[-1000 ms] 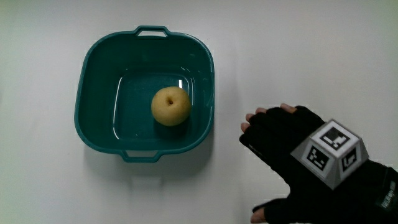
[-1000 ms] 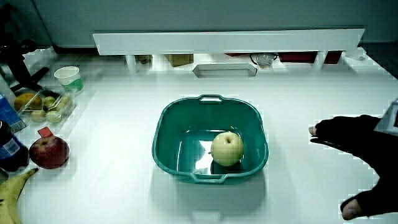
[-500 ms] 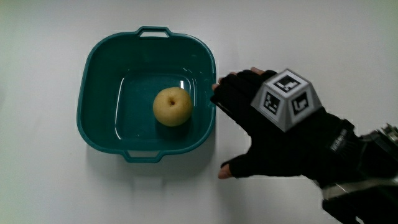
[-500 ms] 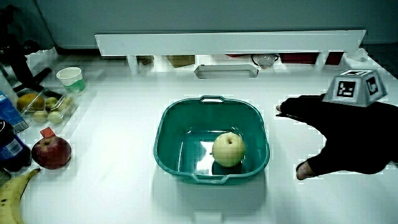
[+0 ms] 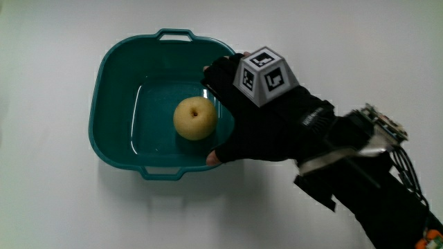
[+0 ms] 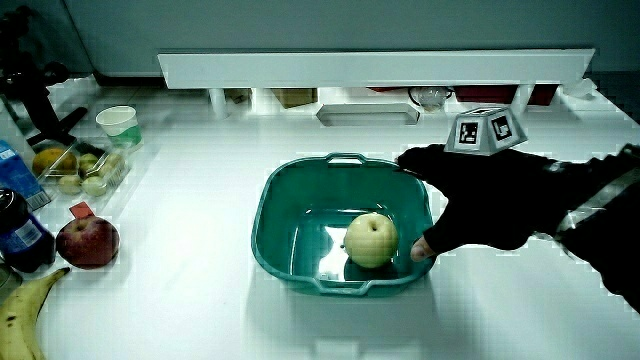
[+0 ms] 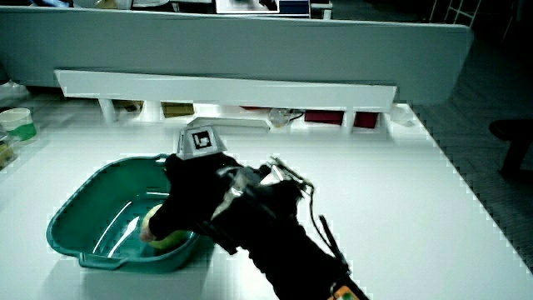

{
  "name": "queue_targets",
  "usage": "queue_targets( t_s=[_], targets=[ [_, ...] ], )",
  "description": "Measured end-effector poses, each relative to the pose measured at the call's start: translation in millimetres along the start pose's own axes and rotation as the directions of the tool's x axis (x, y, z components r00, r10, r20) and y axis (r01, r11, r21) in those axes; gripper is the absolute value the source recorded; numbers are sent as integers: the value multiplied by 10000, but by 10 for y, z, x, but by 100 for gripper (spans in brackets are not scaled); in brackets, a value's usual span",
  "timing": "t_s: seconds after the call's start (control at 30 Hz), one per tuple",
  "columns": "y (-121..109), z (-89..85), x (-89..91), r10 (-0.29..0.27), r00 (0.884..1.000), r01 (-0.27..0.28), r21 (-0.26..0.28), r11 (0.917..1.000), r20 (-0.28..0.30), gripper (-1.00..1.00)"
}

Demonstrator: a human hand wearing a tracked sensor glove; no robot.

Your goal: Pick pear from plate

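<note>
We see the pear (image 5: 194, 118) sitting upright, stem dimple up, on the floor of a teal basin (image 5: 111, 83), roughly at its middle. The basin stands on the white desk (image 5: 55, 207), with a small handle on the rim nearer the person and another on the rim nearer the partition. The hand (image 5: 256, 117) hovers over the basin's rim just beside the pear, palm down, its grip apart: the fingers (image 5: 218, 72) reach over the rim above the basin and the thumb (image 5: 216, 157) spreads toward the nearer rim, and we see nothing held. In a side view the thumb tip (image 6: 423, 248) lies just beside the pear (image 6: 371, 240), not clearly touching it. The patterned cube (image 5: 265, 75) rides on the back of the hand. In a side view we also find a red apple (image 6: 88, 242), a banana (image 6: 25, 320) and a paper cup (image 6: 118, 123) near the desk's edge, well apart from the basin.
</note>
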Motion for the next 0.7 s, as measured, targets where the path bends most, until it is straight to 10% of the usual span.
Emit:
queue_targets(
  t_s=[0.7],
  targets=[
    [370, -195, -79, -155, 9999, 159, -716, 9973, 63, 0]
  ],
)
